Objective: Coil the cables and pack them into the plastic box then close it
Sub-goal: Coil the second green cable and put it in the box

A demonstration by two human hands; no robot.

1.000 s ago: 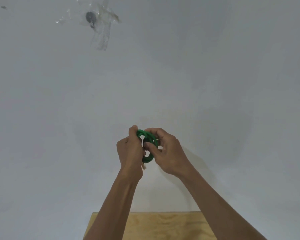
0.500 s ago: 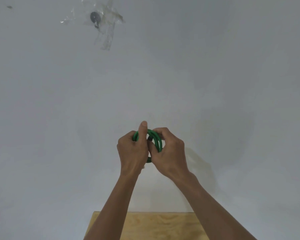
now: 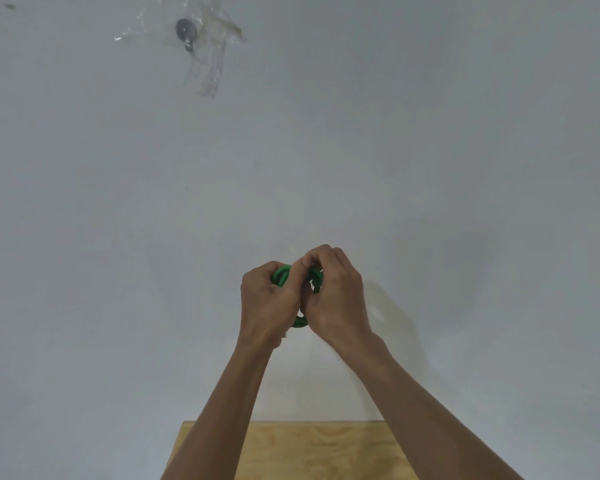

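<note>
A green cable point(image 3: 282, 274) wound into a small coil is held up in front of a white wall, well above the table. My left hand point(image 3: 265, 303) grips the coil's left side. My right hand point(image 3: 336, 294) is closed over its right side, with the fingertips pinching at the top of the loops. Most of the coil is hidden between the two hands; green shows at the top and at the bottom. No plastic box is in view.
A plywood tabletop point(image 3: 326, 448) shows at the bottom edge, between my forearms. On the white wall at the upper left, a dark round fitting point(image 3: 185, 29) sits under strips of clear tape.
My hands have closed in tighter around the green coil. The right hand's fingers moved over the top of the loops, and the left thumb, raised half a second ago, has come down.
</note>
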